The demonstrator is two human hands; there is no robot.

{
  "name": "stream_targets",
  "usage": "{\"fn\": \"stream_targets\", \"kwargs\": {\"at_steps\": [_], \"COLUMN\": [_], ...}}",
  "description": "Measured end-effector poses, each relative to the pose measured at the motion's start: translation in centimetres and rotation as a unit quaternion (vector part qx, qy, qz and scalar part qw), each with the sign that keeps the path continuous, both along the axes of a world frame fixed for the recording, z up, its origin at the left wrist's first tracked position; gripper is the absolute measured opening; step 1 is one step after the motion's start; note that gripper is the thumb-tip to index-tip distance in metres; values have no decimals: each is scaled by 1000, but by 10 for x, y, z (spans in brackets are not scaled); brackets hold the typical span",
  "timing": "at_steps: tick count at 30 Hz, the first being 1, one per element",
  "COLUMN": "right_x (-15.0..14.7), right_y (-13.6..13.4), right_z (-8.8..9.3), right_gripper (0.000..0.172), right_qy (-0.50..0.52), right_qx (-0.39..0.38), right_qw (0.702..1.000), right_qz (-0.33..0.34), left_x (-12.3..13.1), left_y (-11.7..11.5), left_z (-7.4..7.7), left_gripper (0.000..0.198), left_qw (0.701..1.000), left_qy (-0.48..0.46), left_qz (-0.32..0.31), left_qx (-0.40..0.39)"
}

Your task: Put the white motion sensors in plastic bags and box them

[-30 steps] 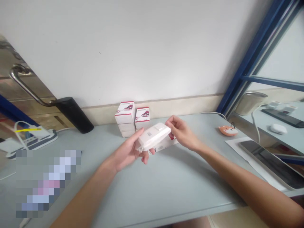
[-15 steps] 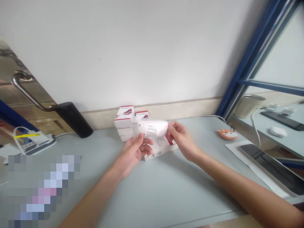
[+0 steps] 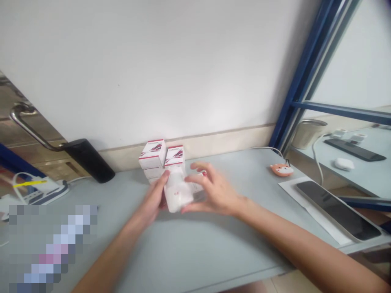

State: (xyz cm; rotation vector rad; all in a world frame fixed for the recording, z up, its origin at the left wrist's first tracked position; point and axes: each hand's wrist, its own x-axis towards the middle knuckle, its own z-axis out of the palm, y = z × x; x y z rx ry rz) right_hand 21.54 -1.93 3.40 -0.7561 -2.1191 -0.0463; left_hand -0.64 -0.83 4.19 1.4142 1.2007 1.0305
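My left hand (image 3: 154, 199) grips a smooth white plastic device (image 3: 177, 195) by its left side, thumb on top. The device is blurred and seems to be in a thin clear wrap, with small reddish marks on its face. My right hand (image 3: 214, 189) is at its right side with thumb and fingers spread apart; the fingertips are close to its edge, and I cannot tell if they touch. Just behind stand small white boxes with red and dark print: a stack (image 3: 152, 156) and another box (image 3: 174, 156). A flat printed box (image 3: 197, 186) is mostly hidden behind my right hand.
On the right of the grey table (image 3: 195, 252) lie a phone (image 3: 337, 209) on white paper (image 3: 305, 203) and an orange animal-shaped case (image 3: 281, 169). To the left are a black cylinder (image 3: 90, 160) and a power strip (image 3: 49, 193). A wall and a blue-framed mirror border the table.
The white device has turned from lying sideways to pointing towards me and come lower. My right hand has gone from pinching its end to spread fingers beside it. The view shifted slightly.
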Motion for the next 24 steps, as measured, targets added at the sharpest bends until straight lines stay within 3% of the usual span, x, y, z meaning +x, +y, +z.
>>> {"fn": "stream_targets", "kwargs": {"at_steps": [3, 5, 8, 10, 14, 17, 20, 24], "right_x": [3, 8, 21, 34, 60, 75, 80, 73], "right_y": [3, 8, 18, 26, 43, 51, 54, 53], "right_z": [4, 7, 13, 19, 23, 16, 7, 0], "right_gripper": [75, 73, 75, 85, 82, 77, 75, 75], "right_qy": [-109, -150, -103, -35, 10, -43, -101, -145], "right_qx": [41, 53, 34, 0, -136, -262, -326, -350], "right_qw": [993, 987, 994, 999, 976, 941, 918, 901], "right_qz": [23, 37, 31, -19, -171, -210, -201, -210], "left_x": [8, 18, 28, 30, 22, 14, 10, 13], "left_y": [-8, -11, -7, 0, 11, 14, 13, 11], "left_z": [6, 14, 25, 27, 10, -13, -26, -29], "left_gripper": [64, 64, 59, 56, 58, 58, 61, 61], "left_qw": [1000, 998, 984, 965, 880, 827, 827, 832], "left_qy": [14, 48, 104, 166, 383, 483, 490, 478], "left_qz": [9, -11, -49, -77, -85, -86, -104, -131], "left_qx": [-4, 50, 136, 189, 268, 276, 255, 251]}}
